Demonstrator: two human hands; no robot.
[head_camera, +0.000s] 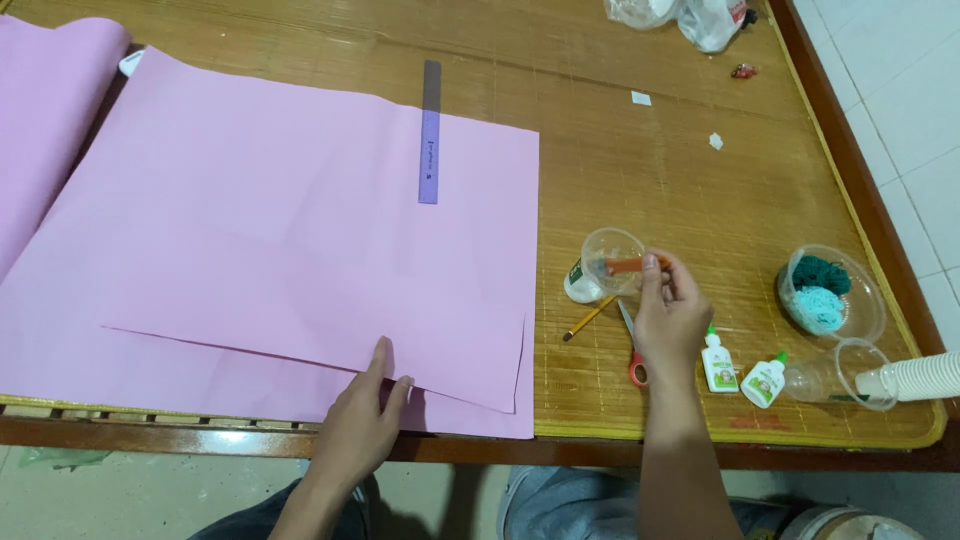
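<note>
We pinned the pink paper (300, 250) flat with our left hand (362, 420); our right hand (668, 310) pinched an orange pen (630, 265), best kept steady over the clear cup (612, 262).

You have a purple ruler (429, 135) lying up top, two small glue bottles (719, 364) beside red-handled scissors (632, 352), a yellow pencil (588, 318), and a clear bowl of teal yarn (830, 290).
</note>
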